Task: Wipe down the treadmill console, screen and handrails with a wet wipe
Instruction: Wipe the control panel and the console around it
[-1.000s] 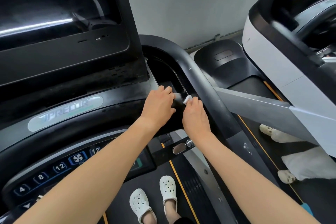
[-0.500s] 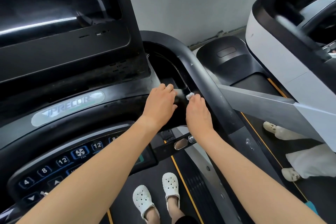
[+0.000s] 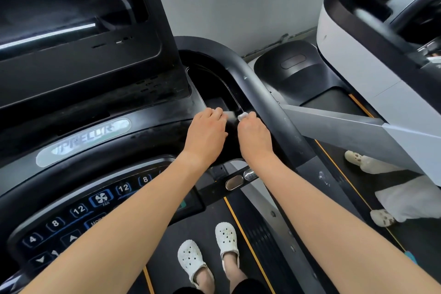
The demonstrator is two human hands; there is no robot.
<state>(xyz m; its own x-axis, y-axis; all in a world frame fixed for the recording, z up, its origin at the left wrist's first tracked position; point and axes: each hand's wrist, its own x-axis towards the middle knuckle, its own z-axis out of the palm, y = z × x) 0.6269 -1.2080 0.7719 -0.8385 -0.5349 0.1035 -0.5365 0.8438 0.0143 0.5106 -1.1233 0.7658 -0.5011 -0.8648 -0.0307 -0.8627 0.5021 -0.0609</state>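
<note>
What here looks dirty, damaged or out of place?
Nothing broken or spilled. The handrail has white flecks low down, and the console looks dusty below the screen. The right hand pinches the wipe.

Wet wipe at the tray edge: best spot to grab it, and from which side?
Probably pinch the white bunched end of the wet wipe that pokes out beyond the right hand, coming from the left hand side. The rest is buried in the right hand's curled fingers, and the handrail blocks the other side.
</note>
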